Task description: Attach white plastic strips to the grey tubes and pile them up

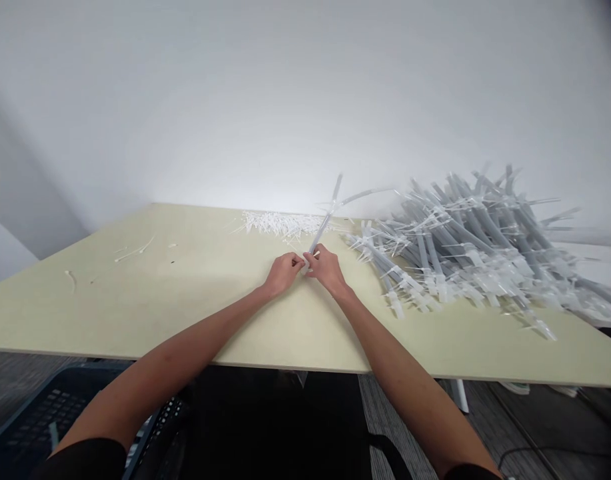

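A grey tube assembly (321,231) with clear branches rises from my hands and tilts up to the right. My right hand (326,268) is closed round its lower end. Close beside it on the left, my left hand (284,272) is pinched at the same end; whatever is between its fingertips is too small to make out. Behind my hands lies a pile of thin white strips (280,224). To the right is a large heap of similar grey tubes (475,233) with clear ends and white ties.
The pale yellow table (185,320) stands against a white wall. A few loose strips (135,251) lie on its left part. A dark blue basket (60,400) is below the table's front edge at the left. A cable runs over the floor at the lower right.
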A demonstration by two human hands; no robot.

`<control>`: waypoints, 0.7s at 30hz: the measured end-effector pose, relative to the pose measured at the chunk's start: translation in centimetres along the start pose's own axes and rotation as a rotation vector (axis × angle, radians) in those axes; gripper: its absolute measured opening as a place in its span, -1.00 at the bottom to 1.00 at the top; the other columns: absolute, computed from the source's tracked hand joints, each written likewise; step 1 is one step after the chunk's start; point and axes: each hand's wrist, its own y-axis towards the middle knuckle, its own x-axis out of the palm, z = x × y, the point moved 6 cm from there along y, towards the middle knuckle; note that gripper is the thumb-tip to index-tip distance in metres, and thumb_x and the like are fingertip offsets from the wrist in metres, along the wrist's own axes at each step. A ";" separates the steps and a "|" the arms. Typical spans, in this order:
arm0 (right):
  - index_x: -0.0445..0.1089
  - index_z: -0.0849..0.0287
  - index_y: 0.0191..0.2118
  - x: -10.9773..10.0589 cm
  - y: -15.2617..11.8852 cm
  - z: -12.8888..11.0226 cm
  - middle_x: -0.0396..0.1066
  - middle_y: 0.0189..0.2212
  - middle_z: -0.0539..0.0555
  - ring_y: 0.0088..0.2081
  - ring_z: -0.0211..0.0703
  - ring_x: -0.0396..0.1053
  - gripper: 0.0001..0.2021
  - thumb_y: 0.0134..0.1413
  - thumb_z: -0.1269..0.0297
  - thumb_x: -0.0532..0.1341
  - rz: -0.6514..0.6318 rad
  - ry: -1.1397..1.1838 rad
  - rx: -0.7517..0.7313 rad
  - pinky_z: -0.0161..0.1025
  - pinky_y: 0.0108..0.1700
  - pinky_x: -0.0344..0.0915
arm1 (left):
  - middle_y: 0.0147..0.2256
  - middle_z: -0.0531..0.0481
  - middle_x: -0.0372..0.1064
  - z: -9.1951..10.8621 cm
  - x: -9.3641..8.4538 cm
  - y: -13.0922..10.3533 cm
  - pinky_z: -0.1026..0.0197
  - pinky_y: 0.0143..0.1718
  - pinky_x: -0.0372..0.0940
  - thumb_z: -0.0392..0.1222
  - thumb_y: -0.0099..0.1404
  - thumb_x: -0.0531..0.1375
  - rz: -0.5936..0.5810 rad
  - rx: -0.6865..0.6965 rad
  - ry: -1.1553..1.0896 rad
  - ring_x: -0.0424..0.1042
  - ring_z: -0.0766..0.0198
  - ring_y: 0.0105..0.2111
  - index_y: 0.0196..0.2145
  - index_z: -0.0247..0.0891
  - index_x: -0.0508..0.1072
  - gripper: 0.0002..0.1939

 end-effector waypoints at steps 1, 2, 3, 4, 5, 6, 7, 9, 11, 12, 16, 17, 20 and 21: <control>0.22 0.12 -0.33 0.2 0.1 0.0 0.35 -0.51 0.04 -0.49 -0.18 0.39 -0.82 0.01 0.15 0.18 -0.026 0.050 0.008 -0.27 -0.53 0.40 | -0.39 0.03 0.43 -0.2 0.0 0.1 0.27 -0.32 0.20 -0.20 0.19 0.08 -0.020 -0.029 -0.022 0.37 0.31 -0.38 -0.41 -0.26 0.42 -0.86; 0.21 0.11 -0.31 0.4 0.1 0.0 0.34 -0.53 0.02 -0.48 -0.18 0.40 -0.83 0.02 0.17 0.17 -0.052 0.092 0.018 -0.26 -0.50 0.42 | -0.41 0.04 0.43 -0.5 0.0 0.3 0.28 -0.33 0.20 -0.20 0.18 0.09 -0.042 -0.059 -0.041 0.37 0.32 -0.40 -0.41 -0.27 0.42 -0.86; 0.21 0.11 -0.29 0.6 0.1 0.0 0.33 -0.54 0.00 -0.47 -0.18 0.41 -0.84 0.03 0.19 0.16 -0.075 0.127 0.026 -0.24 -0.48 0.44 | -0.43 0.04 0.43 -0.7 0.0 0.4 0.28 -0.34 0.20 -0.20 0.16 0.09 -0.061 -0.086 -0.057 0.36 0.32 -0.41 -0.41 -0.27 0.43 -0.86; 0.20 0.10 -0.28 0.7 0.1 0.0 0.33 -0.55 -0.02 -0.47 -0.19 0.41 -0.85 0.04 0.19 0.15 -0.094 0.152 0.031 -0.23 -0.45 0.45 | -0.45 0.04 0.42 -0.8 0.0 0.4 0.28 -0.35 0.20 -0.20 0.15 0.10 -0.076 -0.107 -0.070 0.36 0.32 -0.43 -0.41 -0.27 0.43 -0.86; 0.20 0.10 -0.28 0.8 0.1 -0.1 0.33 -0.55 -0.03 -0.48 -0.20 0.42 -0.85 0.04 0.20 0.15 -0.115 0.172 0.036 -0.22 -0.42 0.46 | -0.46 0.05 0.42 -1.0 -0.1 0.5 0.29 -0.36 0.20 -0.20 0.13 0.11 -0.084 -0.121 -0.081 0.36 0.32 -0.43 -0.42 -0.28 0.44 -0.86; 0.19 0.11 -0.29 0.9 0.1 -0.1 0.33 -0.54 -0.04 -0.48 -0.21 0.42 -0.84 0.02 0.21 0.17 -0.139 0.189 0.041 -0.20 -0.40 0.46 | -0.47 0.05 0.42 -1.1 -0.2 0.6 0.29 -0.36 0.20 -0.20 0.12 0.11 -0.085 -0.129 -0.091 0.37 0.32 -0.44 -0.42 -0.28 0.44 -0.86; 0.18 0.11 -0.30 0.9 0.1 -0.1 0.33 -0.54 -0.05 -0.49 -0.22 0.43 -0.82 -0.01 0.22 0.19 -0.165 0.207 0.043 -0.19 -0.37 0.47 | -0.48 0.05 0.42 -1.2 -0.2 0.7 0.29 -0.36 0.21 -0.20 0.12 0.12 -0.081 -0.136 -0.098 0.37 0.32 -0.44 -0.43 -0.28 0.44 -0.87; 0.16 0.11 -0.30 0.9 0.0 -0.1 0.32 -0.53 -0.08 -0.48 -0.23 0.44 -0.73 -0.10 0.26 0.27 -0.216 0.247 0.042 -0.18 -0.32 0.47 | -0.49 0.03 0.42 -1.5 -0.3 0.8 0.28 -0.36 0.22 -0.19 0.10 0.13 -0.074 -0.159 -0.119 0.39 0.31 -0.43 -0.43 -0.28 0.44 -0.86; 0.14 0.10 -0.28 0.9 0.0 -0.1 0.31 -0.53 -0.11 -0.45 -0.22 0.45 -0.63 -0.20 0.32 0.33 -0.264 0.288 0.035 -0.17 -0.27 0.46 | -0.47 0.01 0.43 -1.9 -0.2 1.0 0.27 -0.34 0.24 -0.19 0.09 0.15 -0.078 -0.187 -0.160 0.41 0.29 -0.42 -0.41 -0.29 0.44 -0.86; 0.13 0.10 -0.28 0.9 0.0 -0.1 0.30 -0.53 -0.12 -0.44 -0.22 0.45 -0.60 -0.24 0.34 0.35 -0.280 0.304 0.032 -0.17 -0.25 0.46 | -0.46 -0.01 0.44 -2.1 -0.2 1.1 0.26 -0.33 0.25 -0.20 0.08 0.16 -0.086 -0.195 -0.189 0.42 0.29 -0.42 -0.40 -0.30 0.45 -0.86; 0.12 0.10 -0.28 0.9 0.3 0.2 0.29 -0.53 -0.13 -0.44 -0.22 0.45 -0.56 -0.30 0.36 0.37 -0.285 0.309 0.024 -0.15 -0.24 0.46 | -0.42 -0.07 0.46 -2.4 -0.2 1.5 0.22 -0.25 0.29 -0.22 0.13 0.13 -0.174 -0.172 -0.323 0.43 0.29 -0.39 -0.34 -0.34 0.47 -0.82; 0.12 0.10 -0.28 0.9 0.3 0.2 0.28 -0.54 -0.14 -0.44 -0.22 0.44 -0.55 -0.31 0.36 0.37 -0.279 0.304 0.024 -0.15 -0.25 0.46 | -0.41 -0.08 0.46 -2.3 -0.3 1.5 0.21 -0.24 0.29 -0.22 0.14 0.12 -0.207 -0.163 -0.353 0.43 0.29 -0.38 -0.32 -0.35 0.47 -0.80; 0.12 0.10 -0.27 1.0 0.5 0.4 0.28 -0.54 -0.14 -0.45 -0.24 0.43 -0.54 -0.32 0.37 0.37 -0.283 0.303 0.028 -0.15 -0.25 0.46 | -0.40 -0.09 0.46 -2.2 -0.5 1.6 0.19 -0.18 0.29 -0.23 0.16 0.12 -0.288 -0.158 -0.420 0.43 0.29 -0.35 -0.28 -0.37 0.48 -0.78; 0.12 0.10 -0.27 1.0 0.5 0.4 0.28 -0.54 -0.14 -0.46 -0.24 0.43 -0.54 -0.31 0.38 0.36 -0.285 0.302 0.032 -0.15 -0.25 0.46 | -0.40 -0.08 0.47 -2.2 -0.6 1.6 0.19 -0.17 0.29 -0.24 0.16 0.12 -0.299 -0.162 -0.436 0.43 0.30 -0.35 -0.27 -0.38 0.49 -0.78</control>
